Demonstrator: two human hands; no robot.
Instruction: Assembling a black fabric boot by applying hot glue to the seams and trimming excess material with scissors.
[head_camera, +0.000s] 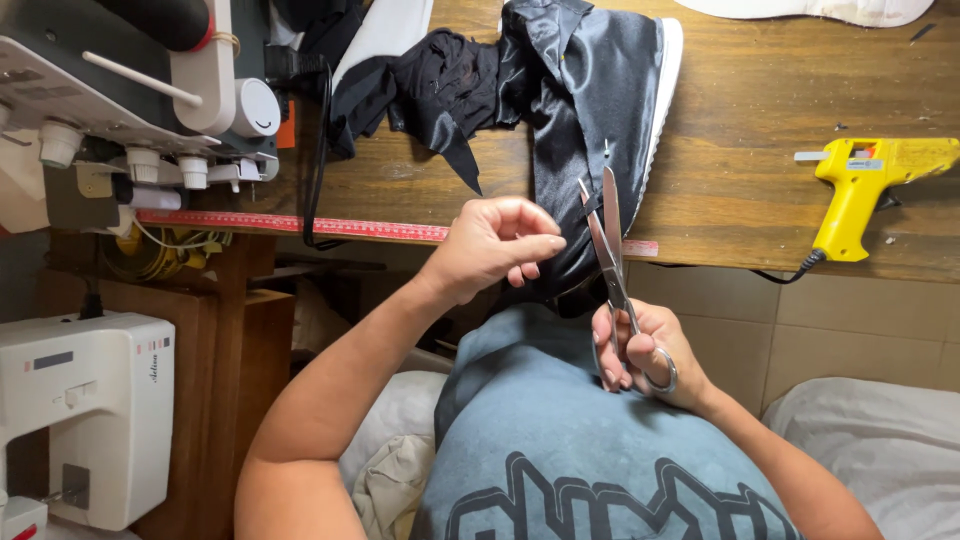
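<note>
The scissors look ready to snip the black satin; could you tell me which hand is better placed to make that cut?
Right, probably: the right hand grips the scissors, blades open at the black satin, while the left hand pinches the fabric.

A cloth (590, 90) is spread on the counter (740, 170) at twelve o'clock. A glue gun (865, 185) is laid at two o'clock, a serger (130, 90) at ten, a sewing machine (85, 410) at eight.

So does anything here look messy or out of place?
Mostly the black satin fabric: it lies crumpled on the wooden table, one end hanging over the edge where the left hand pinches it. The right hand holds scissors. Nothing looks spilled or broken.
</note>
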